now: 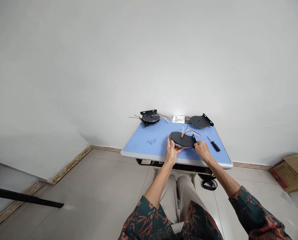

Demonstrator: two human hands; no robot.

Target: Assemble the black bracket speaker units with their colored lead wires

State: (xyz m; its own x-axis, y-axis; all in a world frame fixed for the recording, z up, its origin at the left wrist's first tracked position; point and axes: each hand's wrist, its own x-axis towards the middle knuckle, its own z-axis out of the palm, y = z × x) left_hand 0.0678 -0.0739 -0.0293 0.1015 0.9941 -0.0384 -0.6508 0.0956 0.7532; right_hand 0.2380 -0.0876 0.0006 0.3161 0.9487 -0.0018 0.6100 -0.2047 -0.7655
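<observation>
A black teardrop-shaped unit is held in both hands over the blue counter

Its edge is gripped by the closed left hand and, near the bracket, by the closed right hand. A screwdriver is laid just beyond the right hand; small screws are scattered to the left; two similar wired units flank a printed sheet at the far edge.
</observation>
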